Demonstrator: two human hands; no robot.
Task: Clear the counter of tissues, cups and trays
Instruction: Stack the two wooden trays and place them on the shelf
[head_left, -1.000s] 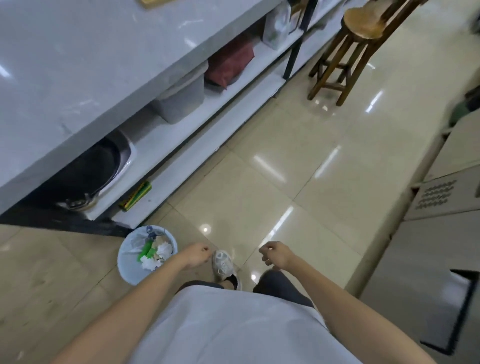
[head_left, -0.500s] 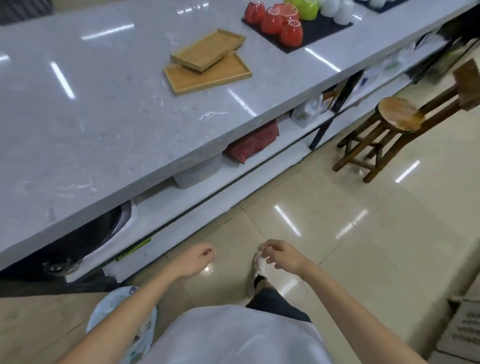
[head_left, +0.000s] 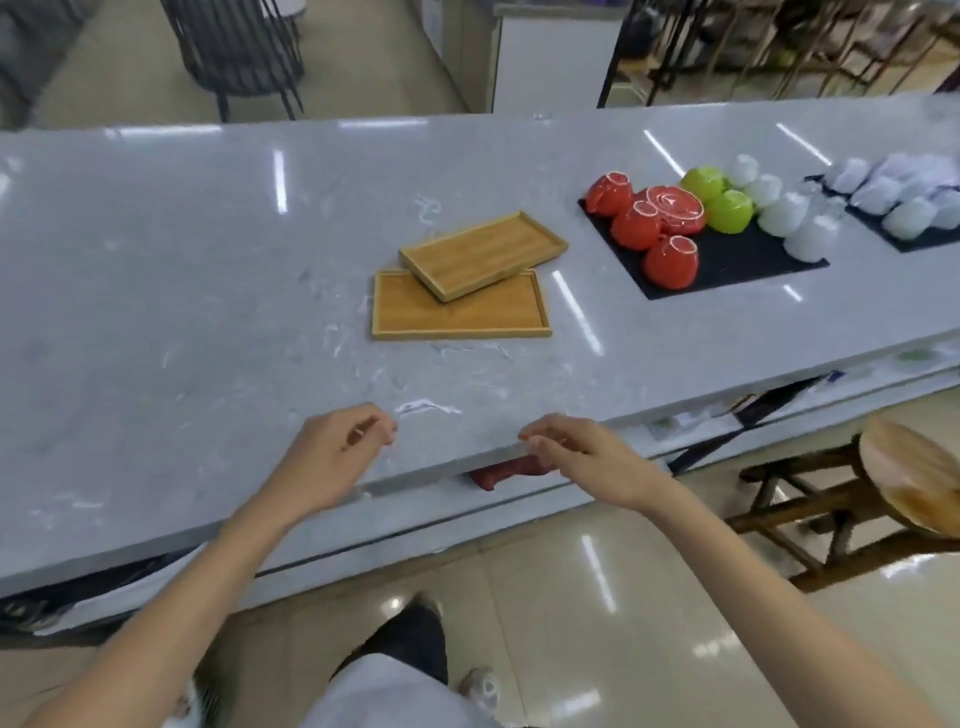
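Two wooden trays lie on the grey marble counter: a larger tray flat, and a smaller tray resting askew on top of it. To their right, a black mat carries upturned red cups, green cups and white cups. My left hand hovers over the counter's near edge, fingers loosely curled, holding nothing. My right hand is level with that edge, fingers also curled and empty. Both hands are well short of the trays.
A second dark mat with white cups sits at the far right. A wooden stool stands right of me on the tiled floor. Shelves run under the counter, with a red item showing. A black wire chair stands beyond the counter.
The view has swung up from the floor and bin to the counter top. Both empty hands have risen from near my feet to the counter's front edge.
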